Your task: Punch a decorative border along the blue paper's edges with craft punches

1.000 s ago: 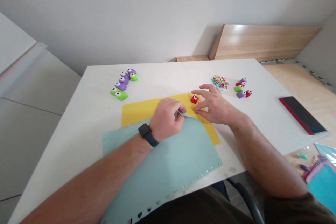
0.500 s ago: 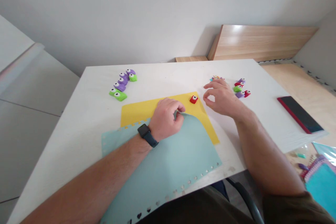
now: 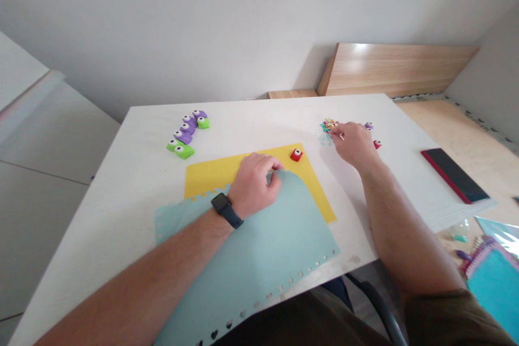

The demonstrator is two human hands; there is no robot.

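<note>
The left forearm (image 3: 141, 286) slanted up from the lower left, bare, with the back of the left hand (image 3: 256, 184) uppermost and its thumb and forefinger curled together in a pinch. The right forearm (image 3: 399, 227), angled from the lower right, extended farther forward; the right hand (image 3: 353, 143) pointed leftward, palm down, its fingers bunched, the tips seemingly meeting, though too small to be certain.

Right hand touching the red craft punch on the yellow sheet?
No, the right hand is at the paper cutout pile, clear of that red craft punch.
</note>
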